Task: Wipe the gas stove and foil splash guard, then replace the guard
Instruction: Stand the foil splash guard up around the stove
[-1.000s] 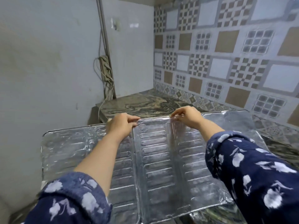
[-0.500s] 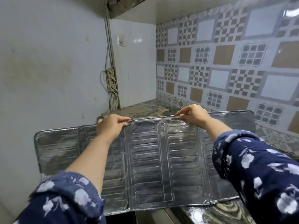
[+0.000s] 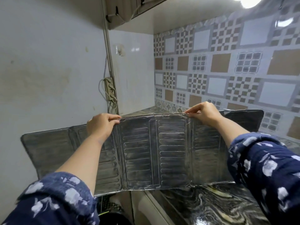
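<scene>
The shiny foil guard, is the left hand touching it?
Touching. The head view shows the left hand pinching the foil guard at its top edge.

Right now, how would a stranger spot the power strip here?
Find the corner where the plain left wall meets the back wall. The power strip hangs upright there beside the pipe, above the left hand, trailing loose cables.

Dark marbled countertop (image 3: 211,205) along the patterned tile wall (image 3: 227,70), lower edge of foil guard (image 3: 154,151) near it
</scene>
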Available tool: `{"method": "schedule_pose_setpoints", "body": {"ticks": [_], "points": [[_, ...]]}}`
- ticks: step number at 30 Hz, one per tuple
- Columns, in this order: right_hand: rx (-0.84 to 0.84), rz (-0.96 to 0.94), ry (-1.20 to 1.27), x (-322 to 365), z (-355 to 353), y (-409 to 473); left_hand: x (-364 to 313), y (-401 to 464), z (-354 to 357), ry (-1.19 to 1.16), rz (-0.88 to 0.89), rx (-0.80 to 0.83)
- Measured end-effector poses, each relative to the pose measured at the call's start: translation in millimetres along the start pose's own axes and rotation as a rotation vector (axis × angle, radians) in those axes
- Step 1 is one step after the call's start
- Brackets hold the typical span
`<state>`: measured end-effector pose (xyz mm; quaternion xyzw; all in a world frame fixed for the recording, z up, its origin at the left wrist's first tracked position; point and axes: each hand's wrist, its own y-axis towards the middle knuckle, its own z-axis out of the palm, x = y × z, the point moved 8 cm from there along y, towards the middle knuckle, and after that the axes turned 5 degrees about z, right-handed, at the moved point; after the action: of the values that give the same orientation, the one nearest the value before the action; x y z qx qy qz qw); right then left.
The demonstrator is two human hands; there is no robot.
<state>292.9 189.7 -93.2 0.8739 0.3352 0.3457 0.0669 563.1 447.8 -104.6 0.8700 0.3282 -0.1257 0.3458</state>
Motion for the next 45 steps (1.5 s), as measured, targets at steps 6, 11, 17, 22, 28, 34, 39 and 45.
{"method": "schedule_pose_setpoints", "body": {"ticks": [6, 11, 17, 22, 28, 34, 39, 45], "points": [[-0.042, 0.062, 0.07, -6.4, -6.1, 8.9, -9.5, 14.3, 1.8, 0.003, 0.024, 0.007], [-0.101, 0.058, 0.088, -3.0, -32.1, 17.4, -39.4, 33.5, -4.3, -0.03, 0.083, -0.015], [-0.255, 0.053, 0.09, -10.3, -87.1, 28.2, -84.8, 56.1, -3.3, -0.12, 0.146, -0.075], [-0.348, 0.069, 0.021, -24.6, -145.5, 26.0, -135.2, 77.4, 12.1, -0.208, 0.221, -0.105], [-0.471, 0.103, -0.105, -62.2, -211.7, 21.7, -208.8, 86.7, 44.3, -0.268, 0.332, -0.123], [-0.579, 0.125, -0.193, -103.7, -268.7, 5.9, -279.3, 83.4, 77.0, -0.335, 0.382, -0.128], [-0.621, 0.111, -0.202, -136.2, -320.5, -4.8, -343.8, 83.0, 97.3, -0.336, 0.404, -0.147], [-0.663, 0.075, -0.305, -173.2, -394.9, -11.2, -432.7, 88.3, 124.7, -0.381, 0.448, -0.178]]}}
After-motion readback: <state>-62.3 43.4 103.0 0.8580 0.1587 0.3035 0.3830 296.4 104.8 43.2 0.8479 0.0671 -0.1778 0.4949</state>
